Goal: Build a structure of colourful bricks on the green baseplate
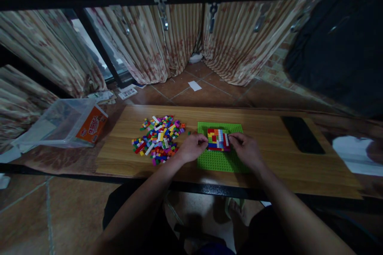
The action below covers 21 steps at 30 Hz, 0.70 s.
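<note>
A block of many-coloured toy building bricks (218, 140), with red, yellow, white and blue rows, is over the green studded baseplate (220, 163). My left hand (193, 147) is closed, its thumb and fingertips pressed together at the block's left edge. On the opposite side my right hand (247, 149) is closed too, its fingertips pinching the right edge by a white and a red row. Whether the block is fixed to the plate or raised a little, I cannot tell. To the left of my left hand is a heap of loose bricks (160, 137).
A wooden board tabletop (266, 167) carries all this. A black phone-like slab (302, 134) lies at the right, with white paper (353, 153) beyond. At the left stands a clear plastic box (70, 121) with an orange label. Curtains (179, 44) hang behind.
</note>
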Tool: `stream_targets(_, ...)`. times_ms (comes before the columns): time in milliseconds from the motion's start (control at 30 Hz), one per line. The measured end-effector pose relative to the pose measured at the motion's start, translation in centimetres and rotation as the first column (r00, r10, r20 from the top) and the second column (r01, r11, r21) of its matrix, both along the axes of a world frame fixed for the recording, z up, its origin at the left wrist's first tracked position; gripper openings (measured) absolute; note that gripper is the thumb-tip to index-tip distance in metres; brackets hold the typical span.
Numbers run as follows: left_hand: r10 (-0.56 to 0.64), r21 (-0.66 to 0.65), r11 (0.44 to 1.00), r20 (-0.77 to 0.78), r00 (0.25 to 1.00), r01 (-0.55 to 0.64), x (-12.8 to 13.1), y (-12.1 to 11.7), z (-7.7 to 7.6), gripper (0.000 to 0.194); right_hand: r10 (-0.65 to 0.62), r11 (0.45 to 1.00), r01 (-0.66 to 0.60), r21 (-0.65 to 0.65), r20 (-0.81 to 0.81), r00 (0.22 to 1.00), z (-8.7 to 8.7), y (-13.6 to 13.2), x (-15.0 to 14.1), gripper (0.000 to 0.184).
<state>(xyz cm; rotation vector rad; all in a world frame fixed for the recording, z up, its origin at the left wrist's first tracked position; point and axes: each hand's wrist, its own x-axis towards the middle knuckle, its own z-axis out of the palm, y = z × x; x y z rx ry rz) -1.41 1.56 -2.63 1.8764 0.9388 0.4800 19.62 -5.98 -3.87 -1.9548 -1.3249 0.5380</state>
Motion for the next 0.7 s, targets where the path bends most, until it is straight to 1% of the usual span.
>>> stream_targets(100, 0.007, 0.002, 1.0, -0.002, 1.0, -0.007, 0.0, 0.0, 0.0, 0.016, -0.08, 0.997, 0.079, -0.022, -0.061, 0.995, -0.7, 0.4, 0.4, 0.035)
stream_targets(167, 0.018, 0.006, 1.0, 0.0, 1.0, -0.018, 0.0, -0.1, 0.0, 0.016, -0.104, 0.994, 0.102, -0.041, -0.069, 0.992, -1.0, 0.6, 0.5, 0.039)
stream_targets(267, 0.03, 0.006, 1.0, 0.012, 0.999, -0.03, 0.0, -0.2, -0.3, 0.019, -0.082, 0.995, 0.079, -0.058, -0.042, 0.996, -1.1, 0.8, 0.7, 0.043)
stream_targets(367, 0.043, 0.014, 0.999, 0.008, 0.999, -0.043, 0.1, -0.2, -0.6, 0.022, -0.054, 0.995, 0.05, -0.082, -0.049, 0.997, -1.1, 0.9, 0.8, 0.046)
stream_targets(567, 0.028, 0.031, 0.999, 0.002, 1.0, -0.028, 0.2, -0.2, -1.1, 0.019, -0.061, 0.996, 0.054, -0.076, -0.101, 0.993, -1.4, 1.3, 1.1, 0.048)
stream_targets(700, 0.035, 0.039, 0.999, -0.014, 0.999, -0.034, 0.4, -0.2, -1.4, 0.019, -0.039, 0.996, 0.028, -0.089, -0.123, 0.992, -1.4, 1.4, 1.1, 0.048)
